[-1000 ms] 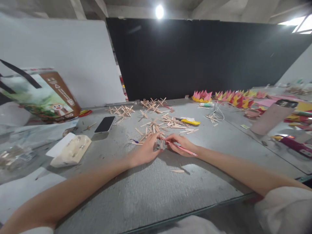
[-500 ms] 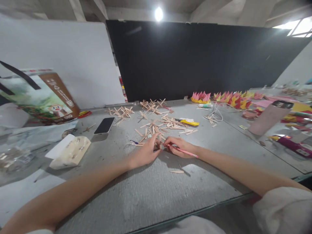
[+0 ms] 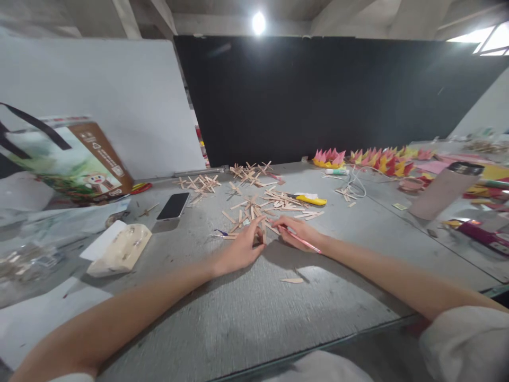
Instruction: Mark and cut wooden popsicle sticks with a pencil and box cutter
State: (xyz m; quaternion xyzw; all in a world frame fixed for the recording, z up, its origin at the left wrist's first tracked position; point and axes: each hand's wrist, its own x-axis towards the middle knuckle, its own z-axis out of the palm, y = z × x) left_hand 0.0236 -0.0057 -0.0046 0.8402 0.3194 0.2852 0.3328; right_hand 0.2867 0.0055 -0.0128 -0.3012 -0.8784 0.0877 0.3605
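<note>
My left hand (image 3: 240, 248) is closed in a pinch on a short wooden craft stick (image 3: 263, 231), held nearly upright between thumb and fingers. Just to its right, my right hand (image 3: 297, 233) grips a slim pink pen (image 3: 305, 243), whose back end points toward my wrist. Another pale stick (image 3: 272, 228) shows by the right fingertips; whether they touch it I cannot tell. Beyond both hands lies a pile of loose craft sticks (image 3: 283, 200). Nearer me, a single pointed wooden piece (image 3: 292, 280) rests on the grey table (image 3: 238, 318).
Crossed-stick stars (image 3: 204, 183) lie at the back, with a yellow utility knife (image 3: 311, 200) beside the pile. A phone (image 3: 173, 206), a cream tray (image 3: 121, 249) and a printed bag (image 3: 91, 164) are leftward. Paper flowers (image 3: 330, 157) and a tumbler (image 3: 445, 191) stand rightward.
My right hand has moved slightly right and up, away from the left hand, with the pen in it. My left hand still pinches the stick. The view has shifted a little.
</note>
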